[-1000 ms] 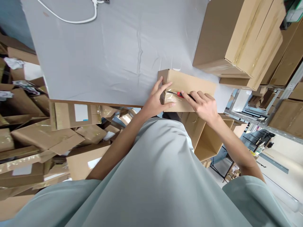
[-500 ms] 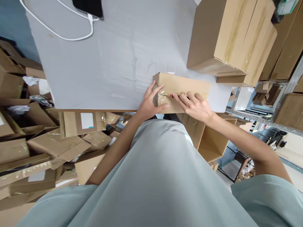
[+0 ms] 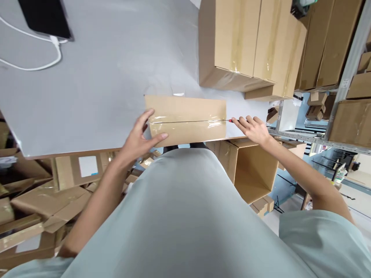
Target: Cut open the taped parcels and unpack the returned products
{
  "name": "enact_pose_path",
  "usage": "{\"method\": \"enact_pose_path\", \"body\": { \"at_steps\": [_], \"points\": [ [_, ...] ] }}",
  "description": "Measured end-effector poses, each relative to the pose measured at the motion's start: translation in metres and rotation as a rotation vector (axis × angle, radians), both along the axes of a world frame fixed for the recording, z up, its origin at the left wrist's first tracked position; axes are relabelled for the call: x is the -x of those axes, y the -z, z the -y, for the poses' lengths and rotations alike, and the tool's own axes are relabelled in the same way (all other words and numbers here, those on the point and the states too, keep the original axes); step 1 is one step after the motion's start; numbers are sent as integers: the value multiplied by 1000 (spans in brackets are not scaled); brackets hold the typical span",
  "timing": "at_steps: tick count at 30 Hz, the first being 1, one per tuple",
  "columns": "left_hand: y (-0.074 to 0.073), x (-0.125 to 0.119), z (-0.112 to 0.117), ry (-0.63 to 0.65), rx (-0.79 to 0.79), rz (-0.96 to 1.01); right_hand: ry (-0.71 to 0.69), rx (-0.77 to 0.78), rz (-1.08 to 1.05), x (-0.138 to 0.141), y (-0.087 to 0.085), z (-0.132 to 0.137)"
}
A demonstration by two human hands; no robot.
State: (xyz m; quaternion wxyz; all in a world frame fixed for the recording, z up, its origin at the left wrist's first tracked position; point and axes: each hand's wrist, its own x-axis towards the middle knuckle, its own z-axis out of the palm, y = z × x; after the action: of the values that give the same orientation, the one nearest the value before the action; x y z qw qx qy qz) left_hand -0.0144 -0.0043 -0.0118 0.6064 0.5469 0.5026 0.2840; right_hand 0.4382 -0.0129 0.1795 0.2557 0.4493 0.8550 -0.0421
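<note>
A flat taped cardboard box lies at the near edge of the grey table. A thin dark line runs along its taped middle seam. My left hand rests on the box's left end, fingers spread over the corner. My right hand sits just past the box's right end, closed on a small red-handled cutter whose tip meets the seam's end.
A large cardboard box stands on the table behind the flat one. A black phone with a white cable lies far left. An open carton sits below the table edge; several flattened boxes pile at left, shelving at right.
My right hand drew the cutter from the box's left end along the seam to its right end. The left hand stayed on the left corner. The view shifted.
</note>
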Motion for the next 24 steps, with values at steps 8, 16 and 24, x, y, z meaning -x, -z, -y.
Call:
{"method": "enact_pose_path", "body": {
  "at_steps": [8,16,24],
  "points": [
    [-18,-10,3,-86,148,-91,45,-54,-219,-57,40,15],
    [-27,20,7,-166,179,-172,896,-110,-635,-72,131,33],
    [-22,74,1,-315,242,-230,1444,348,-1210,67,176,20]
  ]
}}
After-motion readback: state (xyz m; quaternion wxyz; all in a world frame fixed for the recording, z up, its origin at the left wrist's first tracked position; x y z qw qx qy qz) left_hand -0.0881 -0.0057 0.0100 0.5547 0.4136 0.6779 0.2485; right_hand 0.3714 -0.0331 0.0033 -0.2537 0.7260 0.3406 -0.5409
